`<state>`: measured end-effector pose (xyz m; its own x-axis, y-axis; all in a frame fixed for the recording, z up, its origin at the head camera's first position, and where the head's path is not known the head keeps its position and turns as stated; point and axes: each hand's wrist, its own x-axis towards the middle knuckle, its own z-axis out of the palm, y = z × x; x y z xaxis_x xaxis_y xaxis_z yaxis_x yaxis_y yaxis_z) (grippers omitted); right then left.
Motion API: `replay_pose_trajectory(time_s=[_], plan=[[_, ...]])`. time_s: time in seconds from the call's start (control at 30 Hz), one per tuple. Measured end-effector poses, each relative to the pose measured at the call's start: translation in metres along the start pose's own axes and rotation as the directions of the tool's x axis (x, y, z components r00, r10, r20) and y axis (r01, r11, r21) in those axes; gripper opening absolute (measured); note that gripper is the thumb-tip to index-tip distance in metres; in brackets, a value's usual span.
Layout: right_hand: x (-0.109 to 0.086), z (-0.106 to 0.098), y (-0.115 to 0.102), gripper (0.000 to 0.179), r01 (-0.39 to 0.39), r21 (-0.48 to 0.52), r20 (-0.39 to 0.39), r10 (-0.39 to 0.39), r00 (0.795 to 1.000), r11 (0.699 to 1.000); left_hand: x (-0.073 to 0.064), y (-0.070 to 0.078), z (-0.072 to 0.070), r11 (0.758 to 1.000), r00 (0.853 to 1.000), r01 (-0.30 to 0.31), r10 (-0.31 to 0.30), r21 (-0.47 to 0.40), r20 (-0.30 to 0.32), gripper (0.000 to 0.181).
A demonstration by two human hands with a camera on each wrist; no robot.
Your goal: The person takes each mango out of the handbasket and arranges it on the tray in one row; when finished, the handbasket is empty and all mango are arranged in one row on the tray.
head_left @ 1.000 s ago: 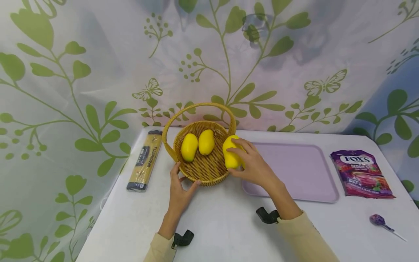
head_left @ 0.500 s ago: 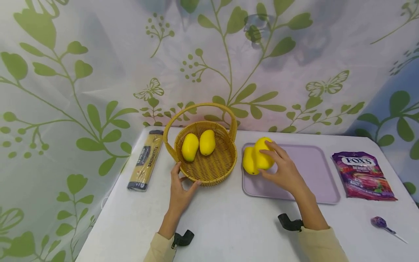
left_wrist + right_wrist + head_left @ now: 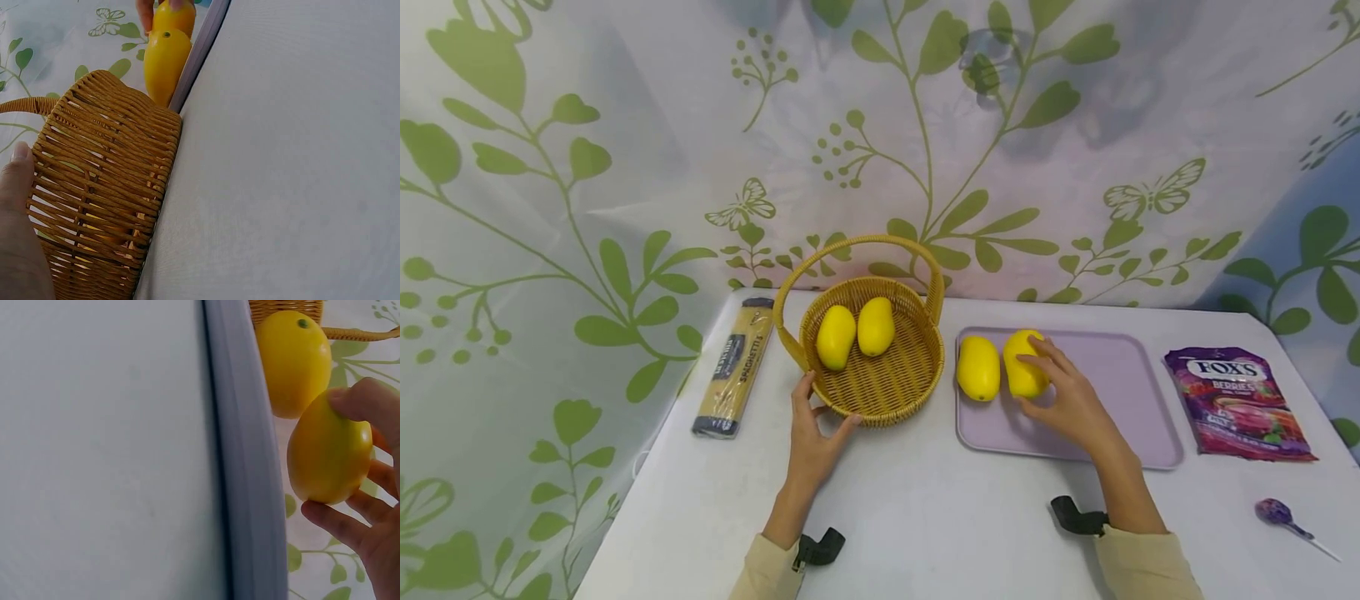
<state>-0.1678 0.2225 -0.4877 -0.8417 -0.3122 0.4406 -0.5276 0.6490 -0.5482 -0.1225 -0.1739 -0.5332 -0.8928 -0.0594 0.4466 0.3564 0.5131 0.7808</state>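
My right hand point(image 3: 1063, 400) pinches a yellow mango point(image 3: 328, 450) between thumb and fingers, over the lilac tray point(image 3: 1097, 400); whether it touches the tray I cannot tell. Just left of it, a second mango point(image 3: 978, 369) lies on the tray. Two more mangoes, a left one point(image 3: 836, 337) and a right one point(image 3: 876, 326), lie inside the woven basket point(image 3: 887, 387) with its tall handle. At the basket's near left side, my left hand point(image 3: 812, 446) touches the wall with spread fingers. The left wrist view shows a digit against the rim.
Left of the basket lies a spaghetti pack point(image 3: 733, 367). A purple candy bag point(image 3: 1238, 402) lies right of the tray, with a lollipop point(image 3: 1285, 518) nearer the front. Behind the white table point(image 3: 940, 517) hangs a leaf-patterned curtain point(image 3: 700, 117).
My right hand has carried a mango rightward from the basket's edge and lowered it beside the mango on the tray. My left hand and the basket have stayed in place.
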Motion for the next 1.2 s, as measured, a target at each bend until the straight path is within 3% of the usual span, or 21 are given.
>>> replay_pose_trajectory(time_s=[0.2, 0.7, 1.2], plan=[[-0.0024, 0.0038, 0.0041, 0.064, -0.03, 0.033, 0.067, 0.028, 0.997, 0.999, -0.0012, 0.0, -0.0008, 1.0, 1.0, -0.006, 0.006, -0.01, -0.003, 0.094], [-0.0021, 0.0046, 0.0045, 0.066, -0.064, 0.065, 0.141, 0.054, 0.988, 0.996, 0.0005, 0.0019, -0.004, 0.999, 0.999, -0.031, 0.031, -0.027, -0.008, 0.096], [-0.0039, 0.0044, 0.0063, 0.068, -0.069, 0.043, 0.141, 0.063, 0.988, 0.997, 0.001, 0.002, -0.0009, 1.0, 1.0, -0.006, 0.006, -0.021, 0.007, 0.095]])
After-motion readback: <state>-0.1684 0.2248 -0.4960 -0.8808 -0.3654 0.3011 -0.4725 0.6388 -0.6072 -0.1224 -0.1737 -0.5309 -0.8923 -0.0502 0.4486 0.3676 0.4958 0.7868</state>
